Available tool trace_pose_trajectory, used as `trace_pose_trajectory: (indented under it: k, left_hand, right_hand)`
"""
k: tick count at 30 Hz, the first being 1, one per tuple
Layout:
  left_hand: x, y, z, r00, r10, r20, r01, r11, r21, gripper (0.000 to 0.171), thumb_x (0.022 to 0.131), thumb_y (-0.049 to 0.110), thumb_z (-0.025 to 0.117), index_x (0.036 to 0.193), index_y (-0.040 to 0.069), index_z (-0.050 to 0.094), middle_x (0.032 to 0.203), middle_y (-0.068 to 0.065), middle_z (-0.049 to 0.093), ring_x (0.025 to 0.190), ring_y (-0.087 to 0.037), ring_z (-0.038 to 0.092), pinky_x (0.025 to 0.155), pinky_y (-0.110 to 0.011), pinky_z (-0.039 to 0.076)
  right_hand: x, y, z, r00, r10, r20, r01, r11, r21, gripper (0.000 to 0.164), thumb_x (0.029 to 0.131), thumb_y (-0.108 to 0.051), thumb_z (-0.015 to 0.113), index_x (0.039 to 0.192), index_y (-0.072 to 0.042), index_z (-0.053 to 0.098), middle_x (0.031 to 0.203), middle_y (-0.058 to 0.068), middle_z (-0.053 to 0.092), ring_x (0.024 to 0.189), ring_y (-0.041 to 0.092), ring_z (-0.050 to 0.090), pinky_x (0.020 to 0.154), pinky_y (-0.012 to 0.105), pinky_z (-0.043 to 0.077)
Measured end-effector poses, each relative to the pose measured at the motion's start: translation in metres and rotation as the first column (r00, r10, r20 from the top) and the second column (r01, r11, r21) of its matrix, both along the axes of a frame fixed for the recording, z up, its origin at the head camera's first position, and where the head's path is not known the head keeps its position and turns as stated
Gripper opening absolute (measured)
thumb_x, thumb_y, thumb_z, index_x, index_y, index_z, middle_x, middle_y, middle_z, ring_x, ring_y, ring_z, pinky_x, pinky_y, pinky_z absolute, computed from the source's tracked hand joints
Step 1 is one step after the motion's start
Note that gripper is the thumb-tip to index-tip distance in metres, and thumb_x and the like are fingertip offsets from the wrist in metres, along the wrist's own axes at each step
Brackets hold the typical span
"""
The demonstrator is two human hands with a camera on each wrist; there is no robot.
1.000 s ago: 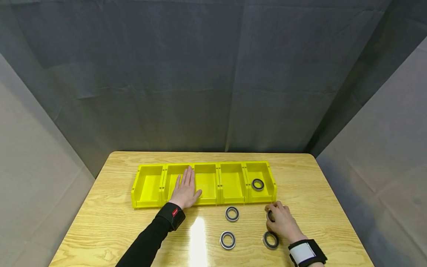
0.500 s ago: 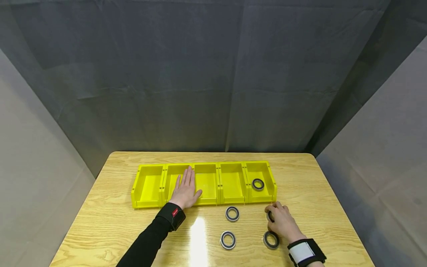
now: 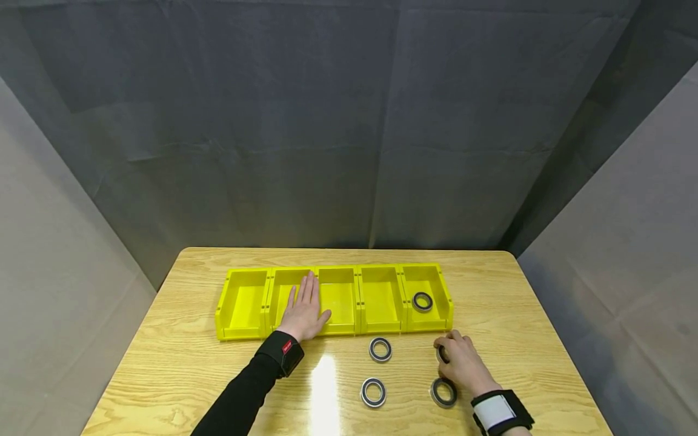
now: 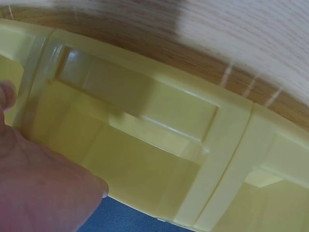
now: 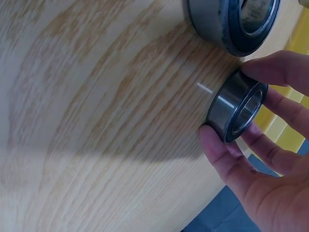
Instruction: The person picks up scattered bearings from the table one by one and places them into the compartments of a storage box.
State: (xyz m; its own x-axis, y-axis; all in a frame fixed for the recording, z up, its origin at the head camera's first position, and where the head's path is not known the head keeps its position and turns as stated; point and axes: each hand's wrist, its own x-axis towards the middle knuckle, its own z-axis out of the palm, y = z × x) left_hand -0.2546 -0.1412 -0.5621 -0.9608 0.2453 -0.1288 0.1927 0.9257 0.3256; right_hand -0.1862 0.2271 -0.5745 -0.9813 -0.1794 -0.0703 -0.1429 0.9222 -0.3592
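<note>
My right hand (image 3: 463,361) grips a ball bearing (image 5: 236,107) by its outer rim, thumb on one side and fingers on the other; it is on the table, just in front of the right end of the yellow bin row (image 3: 357,330). Right behind the wrist side lies another bearing (image 3: 443,392). My left hand (image 3: 303,312) lies with straight fingers over the second and third bins from the left; in the left wrist view part of this hand (image 4: 43,188) shows against a yellow bin (image 4: 145,159). Its palm contact is hidden.
One bearing (image 3: 422,301) sits inside the rightmost bin. Two more, a nearer bearing (image 3: 373,393) and a farther bearing (image 3: 380,350), lie on the wooden table (image 3: 180,375) between the hands. Grey cloth (image 3: 349,133) hangs behind the table.
</note>
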Motion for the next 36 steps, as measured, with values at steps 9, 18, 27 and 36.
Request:
trace_pose_trajectory:
  k: [9,18,27,36]
  left_hand:
    - [-0.001,-0.001,-0.002,1.0,-0.003,-0.016,0.003,1.0,-0.001,0.083,0.104,0.04,0.05,0.161,-0.001,0.006,0.171,-0.018,-0.003,0.159,-0.035,0.001,0.129,-0.055,0.004]
    - [0.0,0.0,0.0,1.0,0.002,0.009,-0.002,1.0,-0.009,0.084,0.105,0.041,0.049,0.161,0.0,0.003,0.171,-0.016,-0.006,0.16,-0.033,-0.001,0.13,-0.054,0.001]
    - [-0.001,0.0,-0.001,1.0,0.003,0.005,-0.003,1.0,-0.011,0.084,0.104,0.042,0.049,0.161,0.001,0.003,0.171,-0.016,-0.006,0.16,-0.033,-0.001,0.13,-0.054,0.002]
    - [-0.002,0.0,-0.002,1.0,0.0,0.003,0.0,1.0,-0.015,0.084,0.104,0.042,0.049,0.161,0.0,0.003,0.171,-0.017,-0.006,0.16,-0.033,-0.001,0.13,-0.054,0.002]
  right_hand:
    - [-0.002,-0.008,0.008,1.0,0.011,0.01,-0.011,1.0,-0.012,0.032,0.073,-0.003,0.08,0.105,-0.006,0.074,0.104,0.012,0.063,0.092,0.029,0.056,0.08,0.047,0.049]
    - [-0.003,-0.026,0.028,0.995,0.046,-0.091,-0.049,0.998,-0.028,0.036,0.076,-0.002,0.078,0.112,-0.003,0.074,0.109,0.016,0.064,0.097,0.032,0.057,0.086,0.047,0.051]
    - [-0.008,-0.044,0.044,0.984,0.077,-0.16,-0.087,0.995,-0.058,0.039,0.074,0.0,0.081,0.112,-0.003,0.073,0.114,0.017,0.063,0.108,0.038,0.058,0.093,0.051,0.053]
    - [-0.017,-0.064,0.052,0.964,0.124,-0.234,-0.144,0.987,-0.071,0.037,0.074,0.0,0.082,0.11,-0.004,0.074,0.114,0.017,0.063,0.107,0.038,0.058,0.091,0.049,0.054]
